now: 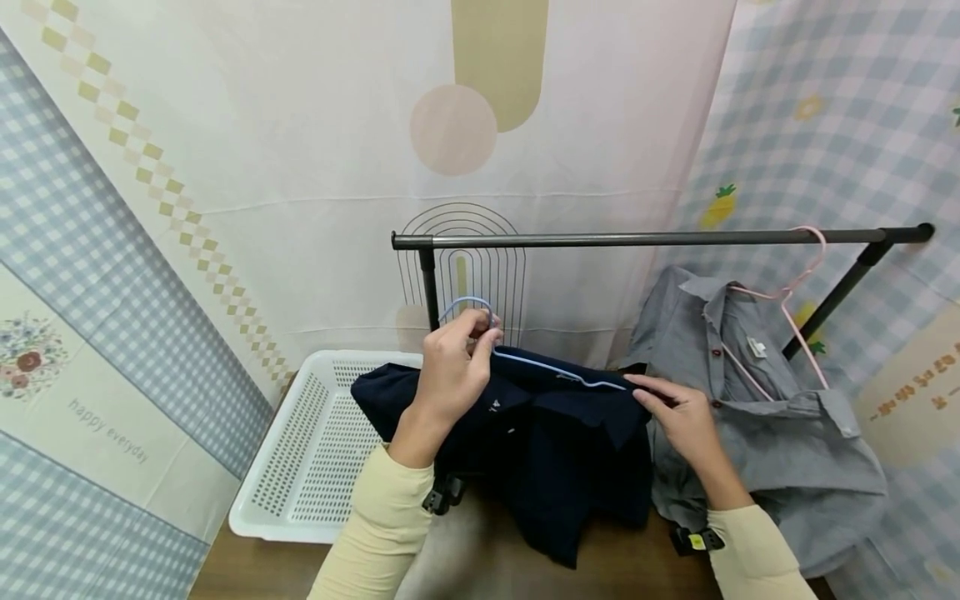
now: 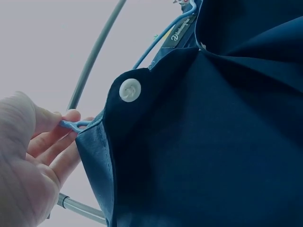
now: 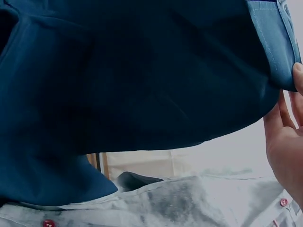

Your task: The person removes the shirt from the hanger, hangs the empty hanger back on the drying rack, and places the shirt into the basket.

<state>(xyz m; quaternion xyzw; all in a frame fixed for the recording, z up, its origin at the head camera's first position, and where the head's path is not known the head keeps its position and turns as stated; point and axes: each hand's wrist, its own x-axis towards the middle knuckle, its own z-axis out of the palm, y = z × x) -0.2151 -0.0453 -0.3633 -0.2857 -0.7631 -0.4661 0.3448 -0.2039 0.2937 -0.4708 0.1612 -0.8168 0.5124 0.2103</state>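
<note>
A navy shirt (image 1: pixel 573 442) hangs in front of me on a light blue clothes hanger (image 1: pixel 536 363). My left hand (image 1: pixel 452 367) pinches the hanger at the base of its hook, between thumb and fingers. With thumb and fingertips, my right hand (image 1: pixel 684 419) pinches the shirt's edge near the hanger's right end. In the left wrist view, a white button (image 2: pixel 130 90) and a neck label (image 2: pixel 182 32) show on the shirt. The right wrist view has the cloth spread wide beside the fingers (image 3: pixel 298 78).
A black rail (image 1: pixel 600 240) runs behind the hands. On its right side, a grey shirt (image 1: pixel 772 467) hangs from a pink hanger (image 1: pixel 787 292). A white perforated basket (image 1: pixel 296 433) stands on the brown table (image 1: pixel 255 571) at left, partly behind the navy shirt.
</note>
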